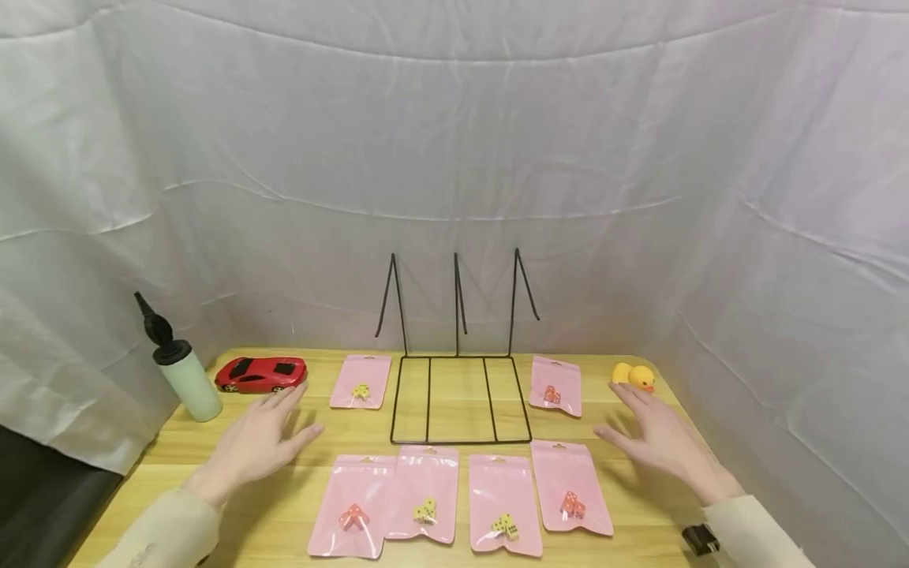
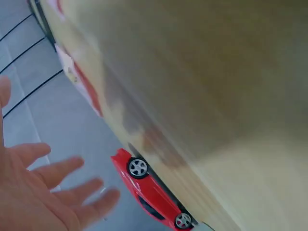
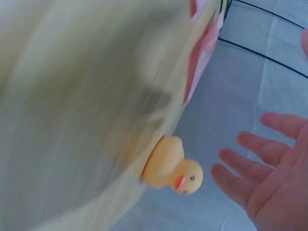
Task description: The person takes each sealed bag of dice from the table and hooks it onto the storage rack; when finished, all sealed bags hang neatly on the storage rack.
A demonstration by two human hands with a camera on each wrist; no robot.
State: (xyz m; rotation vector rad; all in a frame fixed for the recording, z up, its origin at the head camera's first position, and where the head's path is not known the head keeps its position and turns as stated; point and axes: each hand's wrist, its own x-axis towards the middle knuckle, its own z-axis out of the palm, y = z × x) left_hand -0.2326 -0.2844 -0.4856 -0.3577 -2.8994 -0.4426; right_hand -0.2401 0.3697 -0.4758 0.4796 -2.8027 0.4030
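My left hand (image 1: 254,435) hovers over the table's left side with fingers spread, holding nothing. Just beyond its fingertips is a red toy car (image 1: 261,375), also seen side-on in the left wrist view (image 2: 153,192). On the other side my right hand (image 1: 660,438) is likewise held in the air, fingers extended and bare. A yellow rubber duck (image 1: 634,376) sits just past those fingers. Between the hands stands a black wire rack (image 1: 461,442) with upright prongs. Pink zip pouches with yellow dice (image 1: 426,493) or red dice (image 1: 571,481) lie in front of it, with one pouch (image 1: 369,371) at its left and another (image 1: 556,375) at its right.
A pale green hand pump (image 1: 192,386) with a black nozzle stands at the table's left edge. Grey-white cloth (image 1: 454,142) hangs behind and at both sides. A small black object (image 1: 701,539) is by the right sleeve.
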